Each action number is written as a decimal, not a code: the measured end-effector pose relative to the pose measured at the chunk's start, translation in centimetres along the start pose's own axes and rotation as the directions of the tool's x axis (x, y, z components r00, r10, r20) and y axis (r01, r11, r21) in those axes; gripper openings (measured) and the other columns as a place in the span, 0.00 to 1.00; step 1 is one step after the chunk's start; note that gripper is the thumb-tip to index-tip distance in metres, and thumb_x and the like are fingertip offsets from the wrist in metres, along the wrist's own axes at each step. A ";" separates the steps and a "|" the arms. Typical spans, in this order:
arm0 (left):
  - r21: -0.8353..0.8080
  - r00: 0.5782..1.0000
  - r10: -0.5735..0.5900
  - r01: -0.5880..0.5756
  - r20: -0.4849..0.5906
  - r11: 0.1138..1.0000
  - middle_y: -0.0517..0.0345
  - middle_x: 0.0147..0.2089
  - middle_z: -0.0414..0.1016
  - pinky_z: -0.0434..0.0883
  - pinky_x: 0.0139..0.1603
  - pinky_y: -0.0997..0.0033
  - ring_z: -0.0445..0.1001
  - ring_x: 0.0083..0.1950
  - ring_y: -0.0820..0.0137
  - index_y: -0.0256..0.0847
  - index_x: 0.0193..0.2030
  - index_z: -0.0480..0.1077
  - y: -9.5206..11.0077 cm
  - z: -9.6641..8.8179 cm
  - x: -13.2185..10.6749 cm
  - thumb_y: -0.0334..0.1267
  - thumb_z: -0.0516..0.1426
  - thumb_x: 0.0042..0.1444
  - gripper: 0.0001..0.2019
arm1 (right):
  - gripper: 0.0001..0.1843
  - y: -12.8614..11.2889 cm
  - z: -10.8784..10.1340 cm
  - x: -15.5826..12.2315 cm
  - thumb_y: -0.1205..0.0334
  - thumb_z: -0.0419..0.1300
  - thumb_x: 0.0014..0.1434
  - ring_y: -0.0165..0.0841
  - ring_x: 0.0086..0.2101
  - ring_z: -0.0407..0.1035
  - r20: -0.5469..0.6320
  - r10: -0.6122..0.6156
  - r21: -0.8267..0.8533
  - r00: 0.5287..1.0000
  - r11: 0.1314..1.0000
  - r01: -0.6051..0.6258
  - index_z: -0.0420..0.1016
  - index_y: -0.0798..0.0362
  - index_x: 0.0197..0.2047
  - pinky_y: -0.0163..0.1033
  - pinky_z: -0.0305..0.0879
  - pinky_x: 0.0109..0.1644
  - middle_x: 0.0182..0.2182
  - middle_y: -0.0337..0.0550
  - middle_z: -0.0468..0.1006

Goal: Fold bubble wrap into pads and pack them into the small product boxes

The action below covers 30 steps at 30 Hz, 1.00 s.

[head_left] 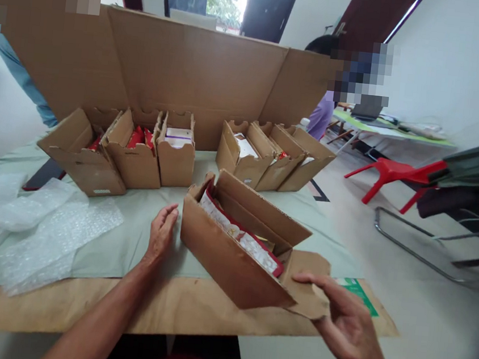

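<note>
An open cardboard box [222, 258] lies tilted on the table in front of me, with a red-edged white packet [241, 240] inside it. My left hand [160, 234] rests beside the box's left end, fingers stretched and together, touching or nearly touching the cardboard. My right hand [344, 322] holds the box's side flap [309, 284] at the right end, thumb on top and fingers beneath.
Three open boxes [134, 157] stand at the back left and three more [267, 157] at the back right, before a large cardboard sheet [191, 71]. Bubble wrap [41, 227] lies left. A person sits at a far desk [382, 126]; a red chair [394, 173] stands right.
</note>
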<state>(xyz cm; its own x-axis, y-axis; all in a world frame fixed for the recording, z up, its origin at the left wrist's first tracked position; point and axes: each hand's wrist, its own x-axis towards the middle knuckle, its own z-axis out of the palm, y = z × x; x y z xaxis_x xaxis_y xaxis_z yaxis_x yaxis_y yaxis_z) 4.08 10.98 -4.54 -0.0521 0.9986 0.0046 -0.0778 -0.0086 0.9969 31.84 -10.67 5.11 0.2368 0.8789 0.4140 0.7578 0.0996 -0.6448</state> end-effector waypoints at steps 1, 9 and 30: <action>-0.005 0.999 0.008 -0.008 0.034 1.000 0.49 0.47 0.80 0.74 0.54 0.62 0.78 0.50 0.60 0.38 0.47 0.76 0.6 0.2 -0.5 0.58 0.59 0.52 0.26 | 0.14 0.8 -0.9 -0.9 0.55 0.65 0.52 0.47 0.37 0.80 -0.055 0.067 0.026 0.996 0.997 -0.066 0.84 0.38 0.44 0.49 0.77 0.38 0.38 0.47 0.85; 0.036 0.969 0.087 -0.098 0.231 0.995 0.52 0.43 0.82 0.73 0.57 0.60 0.77 0.51 0.56 0.39 0.40 0.79 2.9 -0.6 -5.7 0.58 0.54 0.63 0.23 | 0.45 5.3 1.3 -7.5 0.36 0.67 0.52 0.57 0.58 0.73 0.015 0.253 0.363 0.967 0.900 -0.241 0.68 0.44 0.69 0.57 0.76 0.53 0.60 0.60 0.76; 0.075 0.969 0.072 -0.092 0.234 0.993 0.45 0.69 0.70 0.63 0.70 0.49 0.66 0.70 0.53 0.40 0.65 0.69 1.9 -2.4 0.6 0.57 0.51 0.66 0.29 | 0.24 6.9 13.8 10.0 0.48 0.68 0.52 0.43 0.44 0.76 0.123 0.197 0.369 0.973 0.901 -0.229 0.72 0.50 0.49 0.44 0.75 0.45 0.45 0.48 0.81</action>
<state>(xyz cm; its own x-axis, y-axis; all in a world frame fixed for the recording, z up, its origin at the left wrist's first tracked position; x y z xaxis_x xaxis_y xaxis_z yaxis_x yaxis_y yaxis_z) 1.54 11.45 -2.88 0.1772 0.9796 0.0944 0.0026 -0.0964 0.9953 31.02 5.25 -4.04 0.3052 0.9318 0.1966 0.4039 0.0603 -0.9128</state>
